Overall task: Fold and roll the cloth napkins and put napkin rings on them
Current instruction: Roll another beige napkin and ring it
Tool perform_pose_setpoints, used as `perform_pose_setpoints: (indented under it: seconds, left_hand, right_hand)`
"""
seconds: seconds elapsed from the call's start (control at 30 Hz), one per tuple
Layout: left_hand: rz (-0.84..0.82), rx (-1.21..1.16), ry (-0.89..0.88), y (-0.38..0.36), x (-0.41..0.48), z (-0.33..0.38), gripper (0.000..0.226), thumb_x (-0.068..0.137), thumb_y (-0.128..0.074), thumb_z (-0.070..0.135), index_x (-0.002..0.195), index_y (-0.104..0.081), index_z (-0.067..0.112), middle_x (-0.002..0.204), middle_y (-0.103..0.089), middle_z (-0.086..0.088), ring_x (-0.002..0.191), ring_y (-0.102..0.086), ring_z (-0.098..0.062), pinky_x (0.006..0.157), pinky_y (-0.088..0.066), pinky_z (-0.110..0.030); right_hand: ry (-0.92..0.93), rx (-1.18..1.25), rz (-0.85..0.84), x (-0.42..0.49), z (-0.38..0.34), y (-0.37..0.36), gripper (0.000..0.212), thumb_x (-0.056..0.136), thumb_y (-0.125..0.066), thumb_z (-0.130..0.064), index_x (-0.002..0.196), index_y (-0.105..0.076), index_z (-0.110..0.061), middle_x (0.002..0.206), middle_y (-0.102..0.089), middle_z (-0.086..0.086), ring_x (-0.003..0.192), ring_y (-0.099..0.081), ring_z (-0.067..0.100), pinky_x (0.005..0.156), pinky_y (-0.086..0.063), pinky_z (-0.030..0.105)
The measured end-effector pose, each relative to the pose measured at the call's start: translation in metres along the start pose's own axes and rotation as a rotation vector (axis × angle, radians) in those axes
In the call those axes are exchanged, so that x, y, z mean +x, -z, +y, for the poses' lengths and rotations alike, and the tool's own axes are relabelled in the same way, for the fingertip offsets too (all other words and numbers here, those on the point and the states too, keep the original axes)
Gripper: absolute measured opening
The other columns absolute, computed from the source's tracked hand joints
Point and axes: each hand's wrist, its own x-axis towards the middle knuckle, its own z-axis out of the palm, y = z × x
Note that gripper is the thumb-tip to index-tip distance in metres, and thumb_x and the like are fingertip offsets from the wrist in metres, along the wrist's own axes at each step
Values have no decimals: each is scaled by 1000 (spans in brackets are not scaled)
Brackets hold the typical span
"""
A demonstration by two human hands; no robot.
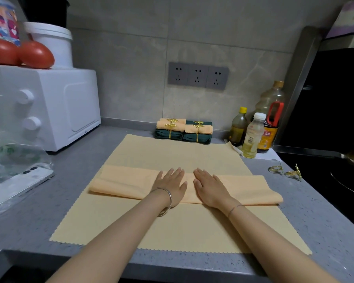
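Flatly, hands (170,185) (209,187) on napkin (121,181), bottle (252,137) (yellow liquid) behind

1. dim, flat indoor light with a greyish cast; seems to fall from overhead.
2. shadows soft only: thin ones under my left hand (170,185) and right hand (209,188), and along the near edge of the folded napkin (129,180).
3. mild glare on the white microwave (70,103) and the steel panel (302,82).
4. wide-angle bend: the counter (315,221) edge and wall lines curve near the borders.
5. left edge is soft, plastic bag (12,152) and tomatoes (36,55) blurry; centre is sharp.
6. stove area (345,160) nearly black.
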Motion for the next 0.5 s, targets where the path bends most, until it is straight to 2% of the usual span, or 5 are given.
perform_pose_setpoints:
  seconds: [0.5]
  left_hand:
    - [-2,31,249,17,-33,-132,54,101,-9,38,151,4,24,158,10,8,146,7,-11,118,3,-34]
  right_hand:
    - [-6,-28,-4,5,4,-4,49,104,-18,-30,151,-16,-19,159,-10,-5,146,-7,12,117,-6,33]
